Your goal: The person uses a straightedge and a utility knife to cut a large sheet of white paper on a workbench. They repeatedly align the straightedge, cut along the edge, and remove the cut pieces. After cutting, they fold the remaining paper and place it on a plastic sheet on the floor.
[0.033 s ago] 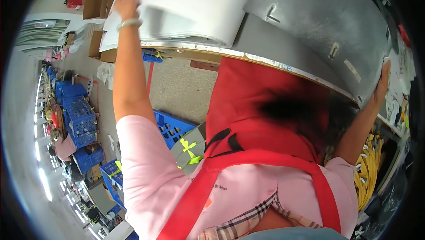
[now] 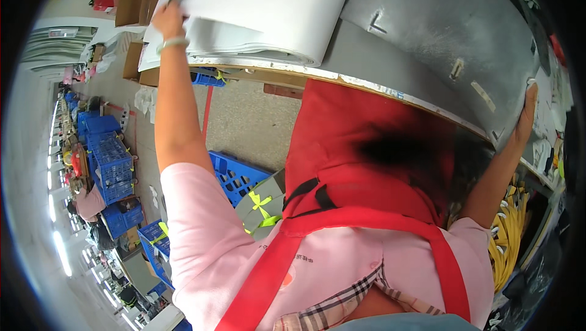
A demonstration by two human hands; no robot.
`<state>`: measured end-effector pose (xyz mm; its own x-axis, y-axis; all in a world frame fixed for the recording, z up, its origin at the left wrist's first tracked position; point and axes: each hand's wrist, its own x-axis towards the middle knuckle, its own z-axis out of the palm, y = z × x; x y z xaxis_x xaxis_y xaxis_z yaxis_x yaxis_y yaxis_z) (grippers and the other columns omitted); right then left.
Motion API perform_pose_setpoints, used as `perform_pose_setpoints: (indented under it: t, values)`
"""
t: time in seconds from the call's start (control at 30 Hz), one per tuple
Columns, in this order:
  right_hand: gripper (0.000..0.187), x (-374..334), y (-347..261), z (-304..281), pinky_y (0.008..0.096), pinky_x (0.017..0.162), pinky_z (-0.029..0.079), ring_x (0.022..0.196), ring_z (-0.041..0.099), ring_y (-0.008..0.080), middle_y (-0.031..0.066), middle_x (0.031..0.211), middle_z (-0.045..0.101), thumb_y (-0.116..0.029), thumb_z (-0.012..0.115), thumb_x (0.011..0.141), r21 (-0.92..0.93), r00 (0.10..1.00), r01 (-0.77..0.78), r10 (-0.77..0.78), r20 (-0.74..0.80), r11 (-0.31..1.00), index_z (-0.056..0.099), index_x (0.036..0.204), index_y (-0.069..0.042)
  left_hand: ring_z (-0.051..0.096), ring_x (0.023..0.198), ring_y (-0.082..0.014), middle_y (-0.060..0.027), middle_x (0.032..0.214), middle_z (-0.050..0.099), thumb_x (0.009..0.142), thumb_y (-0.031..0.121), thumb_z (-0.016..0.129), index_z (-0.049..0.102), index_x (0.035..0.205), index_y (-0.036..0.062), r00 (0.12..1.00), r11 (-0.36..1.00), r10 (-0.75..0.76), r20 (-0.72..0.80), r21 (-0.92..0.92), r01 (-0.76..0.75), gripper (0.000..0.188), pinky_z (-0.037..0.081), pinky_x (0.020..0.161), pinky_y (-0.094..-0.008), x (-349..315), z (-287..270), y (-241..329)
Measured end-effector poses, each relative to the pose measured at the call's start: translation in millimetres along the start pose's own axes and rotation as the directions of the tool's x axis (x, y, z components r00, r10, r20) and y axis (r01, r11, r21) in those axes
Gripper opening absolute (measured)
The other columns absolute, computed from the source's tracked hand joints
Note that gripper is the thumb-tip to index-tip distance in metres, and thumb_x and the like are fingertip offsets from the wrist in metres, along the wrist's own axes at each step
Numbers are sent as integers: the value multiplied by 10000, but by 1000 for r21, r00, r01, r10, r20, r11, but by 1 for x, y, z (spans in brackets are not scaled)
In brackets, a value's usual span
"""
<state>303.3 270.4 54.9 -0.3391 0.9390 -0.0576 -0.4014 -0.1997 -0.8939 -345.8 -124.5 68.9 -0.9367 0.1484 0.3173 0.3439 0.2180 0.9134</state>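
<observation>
Large white sheets (image 2: 268, 10) lie folded over in a stack on the worktable. My left hand (image 2: 169, 19), with a pale bangle at its wrist, is closed on the lifted edge of the top white sheet at the far left. A big grey panel (image 2: 427, 32) with small slots and tape marks is tilted up on the right of the table. My right hand (image 2: 530, 105) grips the panel's right edge; some of its fingers are hidden behind it. Between the sheets and the panel shows the grey tabletop (image 2: 378, 56).
The table's chipped front edge (image 2: 360, 80) runs close before my red apron (image 2: 342, 148). Blue crates (image 2: 238, 178) stand on the floor at left, by grey pieces tied with yellow-green ribbon (image 2: 259, 203). Yellow straps (image 2: 510, 227) hang at right. Cardboard boxes (image 2: 137, 4) stand far left.
My left hand has moved slightly left and toward me with the sheet's edge, and the sheet's fold has shifted. The right hand and the grey panel stay nearly still.
</observation>
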Motion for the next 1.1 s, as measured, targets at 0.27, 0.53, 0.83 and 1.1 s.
perform_pose_setpoints:
  t: [0.27, 0.53, 0.83, 1.1]
  values:
    - [438, 11, 14, 21, 296, 1011, 446, 1133, 589, 172, 55, 1263, 606, -321, 619, 989, -178, 999, -37, 36, -6, 983, 557, 1336, -60, 647, 926, -326, -237, 991, 643, 760, 321, 749, 656, 1024, -81, 965, 902, -185, -188, 358, 243, 489, 510, 915, -382, -45, -51, -97]
    - [288, 61, 59, 4, 244, 898, 404, 971, 546, 75, -29, 1006, 646, -313, 697, 927, -710, 974, 76, 100, 202, 700, 696, 1087, -73, 517, 1233, -324, -304, 1432, 396, 825, 305, 775, 372, 1457, -23, 920, 800, 381, -90, 531, -279, 818, 455, 1011, -419, -84, -18, -25]
    - [256, 104, 70, -44, 215, 743, 365, 769, 453, 43, -99, 811, 555, -366, 706, 909, -877, 949, 152, 182, 259, 455, 692, 914, -111, 664, 888, -237, -89, 1001, 699, 881, 145, 729, 694, 1101, 1, 411, 787, 392, 823, -69, -612, 266, 524, 817, -312, -297, 136, 107]
    - [170, 79, 61, -7, 277, 577, 356, 640, 466, 98, 0, 704, 568, -194, 708, 869, -882, 980, 51, 148, 135, 468, 657, 815, -41, 590, 1056, -343, -134, 1125, 645, 819, 251, 776, 691, 1118, 22, 327, 690, 324, 888, 14, -724, 386, 500, 897, -414, -312, 165, 76]
